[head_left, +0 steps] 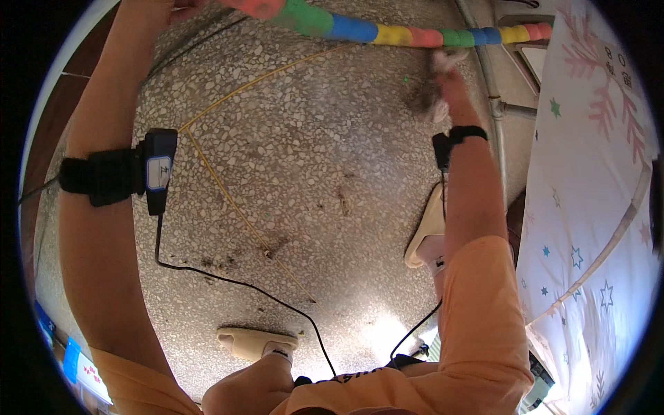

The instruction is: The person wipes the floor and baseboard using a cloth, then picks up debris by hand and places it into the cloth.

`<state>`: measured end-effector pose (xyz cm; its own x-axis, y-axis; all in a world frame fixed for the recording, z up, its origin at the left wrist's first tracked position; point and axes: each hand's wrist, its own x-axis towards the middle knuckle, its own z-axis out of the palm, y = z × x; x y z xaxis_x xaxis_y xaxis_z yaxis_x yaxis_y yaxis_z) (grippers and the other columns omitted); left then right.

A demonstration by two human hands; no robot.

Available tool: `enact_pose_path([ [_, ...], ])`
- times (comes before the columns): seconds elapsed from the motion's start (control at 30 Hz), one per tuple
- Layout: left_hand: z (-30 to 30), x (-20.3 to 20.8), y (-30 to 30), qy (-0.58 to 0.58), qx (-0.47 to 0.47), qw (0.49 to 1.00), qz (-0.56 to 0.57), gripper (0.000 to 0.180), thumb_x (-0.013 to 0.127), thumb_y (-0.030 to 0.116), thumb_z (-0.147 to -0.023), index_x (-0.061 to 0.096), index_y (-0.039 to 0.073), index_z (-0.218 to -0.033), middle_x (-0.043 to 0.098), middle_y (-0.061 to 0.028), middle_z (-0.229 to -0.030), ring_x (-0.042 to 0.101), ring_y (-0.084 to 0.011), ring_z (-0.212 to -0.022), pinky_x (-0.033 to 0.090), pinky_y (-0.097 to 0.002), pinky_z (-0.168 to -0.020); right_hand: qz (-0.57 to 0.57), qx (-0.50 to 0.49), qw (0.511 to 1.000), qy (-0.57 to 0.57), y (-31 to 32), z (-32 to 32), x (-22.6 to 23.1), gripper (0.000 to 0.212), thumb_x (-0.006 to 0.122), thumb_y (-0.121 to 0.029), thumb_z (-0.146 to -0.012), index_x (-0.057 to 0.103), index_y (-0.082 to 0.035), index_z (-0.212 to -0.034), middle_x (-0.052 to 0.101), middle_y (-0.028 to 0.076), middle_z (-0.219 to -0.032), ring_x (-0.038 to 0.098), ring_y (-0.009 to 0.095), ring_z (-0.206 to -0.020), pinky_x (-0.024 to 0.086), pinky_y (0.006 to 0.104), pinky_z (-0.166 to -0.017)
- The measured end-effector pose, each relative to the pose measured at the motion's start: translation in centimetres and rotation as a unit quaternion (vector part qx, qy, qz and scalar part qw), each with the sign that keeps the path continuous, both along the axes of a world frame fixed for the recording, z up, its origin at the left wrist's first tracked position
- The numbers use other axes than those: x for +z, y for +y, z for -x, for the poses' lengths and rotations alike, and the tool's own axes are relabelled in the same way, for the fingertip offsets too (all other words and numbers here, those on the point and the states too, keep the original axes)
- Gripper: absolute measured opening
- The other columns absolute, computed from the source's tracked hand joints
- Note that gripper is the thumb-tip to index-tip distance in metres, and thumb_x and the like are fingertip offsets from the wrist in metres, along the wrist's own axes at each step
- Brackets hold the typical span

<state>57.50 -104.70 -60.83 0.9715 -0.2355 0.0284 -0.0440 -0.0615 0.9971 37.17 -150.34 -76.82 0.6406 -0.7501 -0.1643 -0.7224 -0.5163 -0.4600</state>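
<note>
A long tube in red, green, blue and yellow bands stretches across the top of the view above the speckled floor. At the upper edge my left hand is mostly cut off, close to the tube's red left part; its fingers are too hidden to read. Just below the tube's green and red bands, my right hand is closed, blurred by motion. A pale crumpled wad shows at its fingers, its kind unclear. Each forearm wears a black strap with a small black device, cabled toward my body.
A grey metal pipe frame runs along the right, beside a white cloth printed with snowflakes and stars. Thin yellowish lines and dark debris mark the floor. My feet wear beige slippers. Boxes stand lower left.
</note>
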Motion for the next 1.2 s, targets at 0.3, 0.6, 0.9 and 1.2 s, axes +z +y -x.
enact_pose_path([
  [0.3, 2.2, -0.6, 0.6, 0.038, -0.060, 0.998, 0.000, 0.044, 0.064, 0.047, -0.086, 0.058, 0.007, -0.104, 0.064, -0.0034, -0.087, 0.062, -0.0125, -0.075, 0.050, -0.0272, -0.067, 0.160, 0.225, 0.958, 0.079, 21.8, 3.3, 0.4, 0.035, 0.061, -0.016, -0.082, 0.052, -0.012, -0.116, 0.041, 0.010, -0.133, 0.037, 0.039, -0.120, 0.034, 0.0556, -0.095],
  [0.6, 5.2, -4.3, 8.9, 0.135, -0.054, 0.987, -0.065, 0.052, 0.060, 0.039, -0.091, 0.048, 0.005, -0.128, 0.058, -0.0086, -0.118, 0.059, -0.0200, -0.104, 0.048, -0.0338, -0.088, -0.072, 0.327, 0.941, -0.050, 34.7, 8.4, 2.4, 0.035, 0.057, 0.003, -0.076, 0.062, -0.008, -0.109, 0.052, 0.009, -0.123, 0.046, 0.036, -0.116, 0.041, 0.0470, -0.093],
  [0.9, 21.3, -14.0, 37.2, 0.131, 0.097, 0.940, -0.300, 0.053, 0.062, 0.031, -0.092, 0.045, 0.004, -0.133, 0.048, -0.0148, -0.136, 0.044, -0.0287, -0.127, 0.033, -0.0405, -0.105, -0.228, 0.028, 0.958, -0.171, 19.0, 2.6, 3.4, 0.037, 0.054, -0.011, -0.087, 0.052, 0.002, -0.122, 0.057, 0.013, -0.116, 0.053, 0.024, -0.106, 0.046, 0.0385, -0.088],
  [1.2, 29.1, -19.9, 42.2, 0.100, 0.196, 0.830, -0.512, 0.076, 0.059, 0.046, -0.090, 0.026, 0.010, -0.148, 0.012, -0.0227, -0.154, 0.012, -0.0419, -0.141, 0.020, -0.0503, -0.111, 0.139, 0.331, 0.933, 0.026, 38.8, 3.2, -0.4, 0.033, 0.061, -0.017, -0.079, 0.056, -0.010, -0.112, 0.044, 0.014, -0.132, 0.039, 0.040, -0.115, 0.038, 0.0530, -0.092],
])
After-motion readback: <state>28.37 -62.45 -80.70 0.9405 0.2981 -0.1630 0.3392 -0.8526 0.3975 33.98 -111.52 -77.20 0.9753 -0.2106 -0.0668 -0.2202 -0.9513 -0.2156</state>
